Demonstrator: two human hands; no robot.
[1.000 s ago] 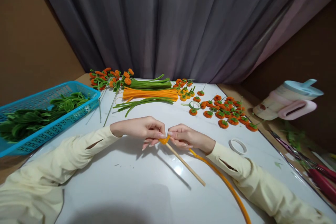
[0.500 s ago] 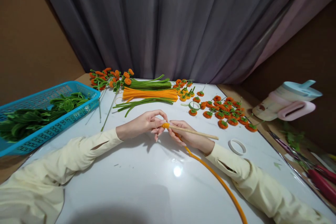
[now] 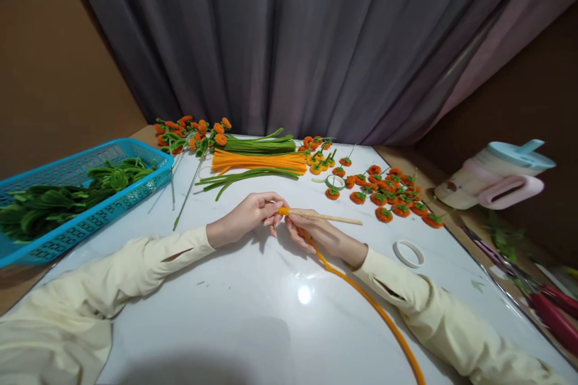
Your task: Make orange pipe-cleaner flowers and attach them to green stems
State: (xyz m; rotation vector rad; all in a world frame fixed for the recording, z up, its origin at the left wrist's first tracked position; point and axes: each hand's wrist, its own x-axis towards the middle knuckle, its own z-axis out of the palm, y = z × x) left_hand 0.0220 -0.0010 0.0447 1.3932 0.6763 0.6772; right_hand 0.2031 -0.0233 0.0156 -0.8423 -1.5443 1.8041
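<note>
An orange pipe cleaner [image 3: 371, 299] is wound in a small coil round the left end of a thin wooden stick [image 3: 343, 218]. At that coil, my left hand [image 3: 244, 216] has thumb and forefinger pinched on the wound pipe cleaner. My right hand [image 3: 323, 233] is closed round the stick just beside the coil, and the stick's bare end points right past the hand. The loose tail passes under my right fingers and curves down to the front edge of the view. Some fingertips of both hands are hidden behind the coil.
Behind the hands lie bundles of orange pipe cleaners [image 3: 257, 162] and green pipe cleaners [image 3: 259, 144]. Orange flower heads [image 3: 383, 214] spread at right, near a white tape ring [image 3: 408, 254] and a lidded cup [image 3: 492, 174]. A blue basket [image 3: 135, 192] holds green leaves at left.
The stick has turned and its free end now sits higher and further left. My left hand has shifted slightly right, its fingers closing more tightly at the coil.
</note>
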